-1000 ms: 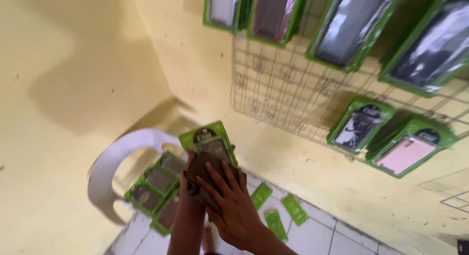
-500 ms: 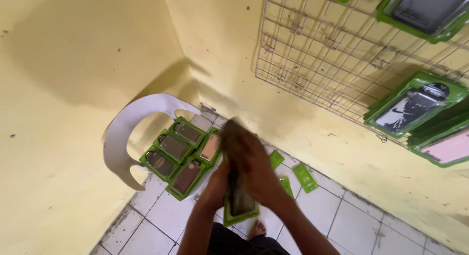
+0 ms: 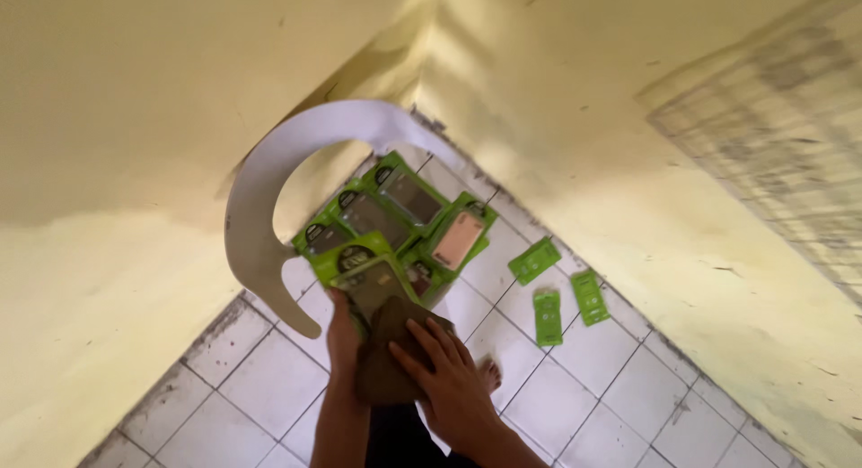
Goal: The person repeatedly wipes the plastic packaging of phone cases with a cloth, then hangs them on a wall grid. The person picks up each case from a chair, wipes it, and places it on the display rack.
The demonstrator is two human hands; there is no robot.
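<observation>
- A brown cloth (image 3: 388, 360) lies under the right hand (image 3: 449, 378), pressed on a pack (image 3: 368, 275) with a bright green border and a dull olive-grey middle; the left hand (image 3: 343, 329) grips that pack.
- Just beyond the hands, more packs (image 3: 395, 208) share the same green edging, with grey or dark centres; one (image 3: 456, 239) shows a salmon-pink centre.
- They sit on a white chair (image 3: 260, 208).
- To the right of the hands, three small green cards (image 3: 548, 293) lie on the floor (image 3: 251, 378), which is white tile with dark grout lines.
- The walls (image 3: 135, 118) are pale yellow.
</observation>
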